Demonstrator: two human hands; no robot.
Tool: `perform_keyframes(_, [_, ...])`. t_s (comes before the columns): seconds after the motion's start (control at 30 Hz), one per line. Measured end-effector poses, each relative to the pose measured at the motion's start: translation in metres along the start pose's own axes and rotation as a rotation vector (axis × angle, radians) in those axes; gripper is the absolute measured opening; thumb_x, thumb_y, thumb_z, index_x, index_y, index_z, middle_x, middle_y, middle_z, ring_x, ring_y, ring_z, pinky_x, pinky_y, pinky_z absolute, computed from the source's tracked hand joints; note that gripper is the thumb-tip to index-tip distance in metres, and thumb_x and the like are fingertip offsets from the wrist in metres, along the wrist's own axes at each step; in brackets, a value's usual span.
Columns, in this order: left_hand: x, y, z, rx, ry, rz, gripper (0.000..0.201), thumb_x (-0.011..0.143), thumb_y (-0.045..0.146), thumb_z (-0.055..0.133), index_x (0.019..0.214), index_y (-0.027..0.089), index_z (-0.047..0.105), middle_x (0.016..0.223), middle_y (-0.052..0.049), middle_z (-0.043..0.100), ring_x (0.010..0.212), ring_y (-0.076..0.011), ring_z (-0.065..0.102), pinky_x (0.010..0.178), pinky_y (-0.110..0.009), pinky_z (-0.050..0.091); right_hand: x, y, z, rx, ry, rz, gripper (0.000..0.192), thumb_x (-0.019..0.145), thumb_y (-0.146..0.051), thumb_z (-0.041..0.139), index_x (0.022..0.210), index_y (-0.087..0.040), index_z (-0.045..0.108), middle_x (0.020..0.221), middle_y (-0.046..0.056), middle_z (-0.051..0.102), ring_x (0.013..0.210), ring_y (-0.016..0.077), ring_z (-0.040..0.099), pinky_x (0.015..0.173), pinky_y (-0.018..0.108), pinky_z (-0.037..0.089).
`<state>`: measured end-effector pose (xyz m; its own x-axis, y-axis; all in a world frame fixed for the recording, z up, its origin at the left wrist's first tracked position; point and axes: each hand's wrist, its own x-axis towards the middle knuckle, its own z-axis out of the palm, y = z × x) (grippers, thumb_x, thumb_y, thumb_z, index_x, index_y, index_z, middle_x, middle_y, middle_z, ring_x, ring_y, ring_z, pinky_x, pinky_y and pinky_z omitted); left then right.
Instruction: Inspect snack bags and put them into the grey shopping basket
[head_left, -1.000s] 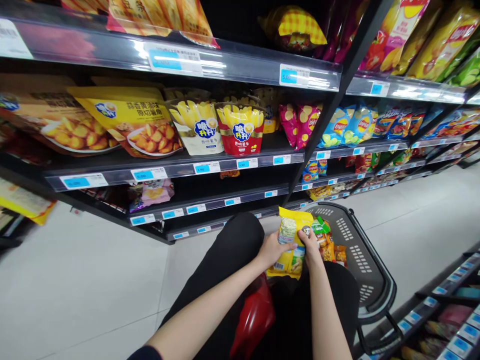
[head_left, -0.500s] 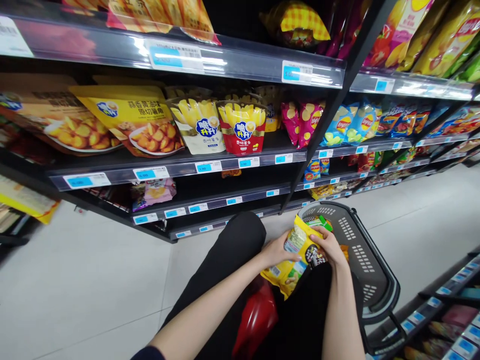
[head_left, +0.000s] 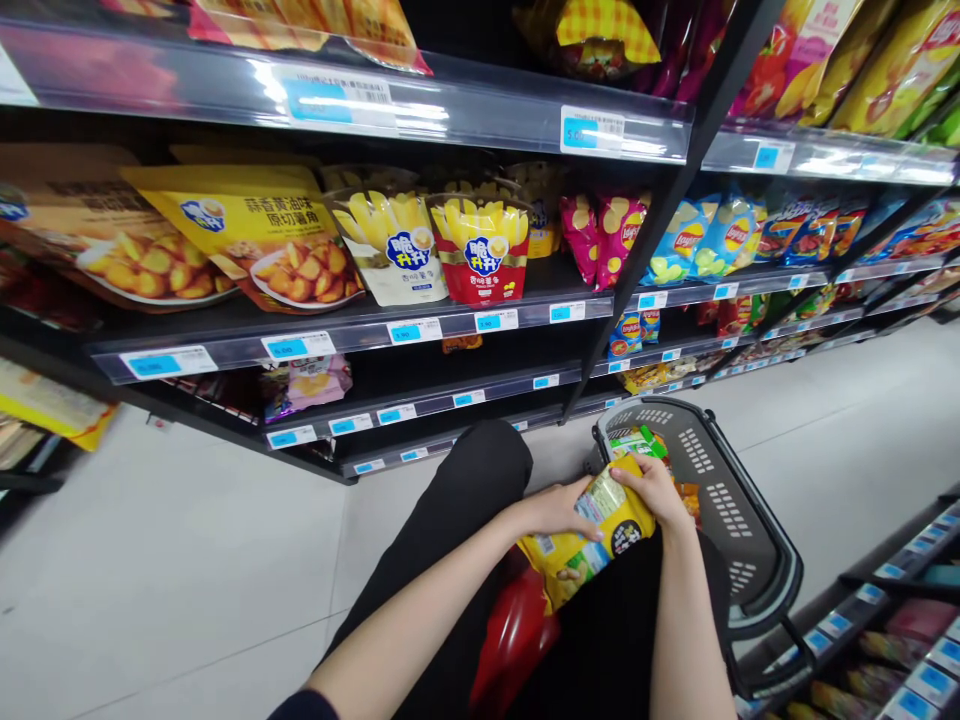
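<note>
A yellow snack bag (head_left: 592, 530) with a dark round emblem and a barcode lies tilted above my lap, between both hands. My left hand (head_left: 561, 508) grips its left side, with the thumb across the front. At the upper right end, my right hand (head_left: 651, 488) pinches the bag's edge. Just beyond the right hand stands a grey shopping basket (head_left: 739, 545) on the floor. In the basket I see a green packet (head_left: 637, 440) and an orange packet (head_left: 688, 500). Below the yellow bag, a shiny red thing (head_left: 517, 620) shows between my legs; its kind is unclear.
A black snack shelf (head_left: 360, 330) with price tags runs across the front. It carries a yellow potato pouch (head_left: 247, 235), a white pouch (head_left: 390, 250), a red pouch (head_left: 480, 250) and blue chip bags (head_left: 679, 240). Another shelf (head_left: 862, 625) stands at the lower right.
The yellow bag has turned from steeply tilted to lying flatter, its top end dropping to the right. Both hands have moved slightly with it, and more of the green packet shows.
</note>
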<state>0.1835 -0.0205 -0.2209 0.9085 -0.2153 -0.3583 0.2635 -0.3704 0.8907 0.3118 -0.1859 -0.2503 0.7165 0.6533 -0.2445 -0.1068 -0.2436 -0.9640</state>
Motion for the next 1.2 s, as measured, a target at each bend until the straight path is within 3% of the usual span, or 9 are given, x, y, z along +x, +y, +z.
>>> perform_keyframes(0.2, [0.004, -0.003, -0.002, -0.056, 0.025, 0.006, 0.07, 0.059, 0.044, 0.072, 0.121, 0.022, 0.047, 0.108, -0.007, 0.063, 0.096, -0.0292, 0.061, 0.077, -0.035, 0.047, 0.001, 0.003, 0.005, -0.034, 0.145, -0.111, 0.033, 0.064, -0.044, 0.07, 0.061, -0.017, 0.051, 0.056, -0.004, 0.047, 0.053, 0.0107, 0.04, 0.049, 0.022, 0.033])
perform_keyframes(0.37, [0.002, -0.005, -0.002, -0.031, 0.0, -0.002, 0.078, 0.054, 0.04, 0.076, 0.123, 0.02, 0.044, 0.11, -0.009, 0.062, 0.098, -0.0308, 0.059, 0.08, -0.038, 0.047, 0.003, 0.004, 0.007, -0.207, 0.239, -0.17, 0.037, 0.07, -0.05, 0.061, 0.058, -0.017, 0.05, 0.055, -0.002, 0.045, 0.053, 0.0113, 0.039, 0.05, 0.023, 0.032])
perform_keyframes(0.57, [0.004, -0.013, -0.002, 0.047, -0.076, 0.013, 0.089, 0.038, 0.033, 0.083, 0.117, 0.019, 0.046, 0.115, -0.009, 0.06, 0.103, -0.0319, 0.056, 0.086, -0.039, 0.043, 0.005, 0.007, 0.0, -0.267, 0.275, -0.169, 0.039, 0.072, -0.053, 0.057, 0.062, -0.016, 0.054, 0.057, -0.001, 0.048, 0.057, 0.0133, 0.042, 0.054, 0.024, 0.033])
perform_keyframes(1.0, [0.0, -0.011, -0.011, -0.05, -0.16, 0.086, 0.099, 0.03, 0.027, 0.086, 0.12, 0.018, 0.045, 0.117, -0.009, 0.059, 0.109, -0.0303, 0.053, 0.088, -0.035, 0.044, 0.008, 0.017, -0.016, -0.325, 0.422, -0.12, 0.046, 0.071, -0.059, 0.053, 0.059, -0.015, 0.057, 0.054, 0.0, 0.05, 0.056, 0.0142, 0.042, 0.052, 0.024, 0.032])
perform_keyframes(1.2, [-0.001, -0.014, -0.018, -0.06, -0.035, 0.126, 0.088, 0.035, 0.027, 0.085, 0.117, 0.017, 0.053, 0.11, -0.007, 0.063, 0.101, -0.0274, 0.058, 0.085, -0.033, 0.045, 0.007, 0.026, -0.035, -0.222, 0.512, -0.093, 0.049, 0.069, -0.061, 0.054, 0.067, -0.013, 0.062, 0.057, 0.002, 0.055, 0.056, 0.0153, 0.046, 0.051, 0.024, 0.035])
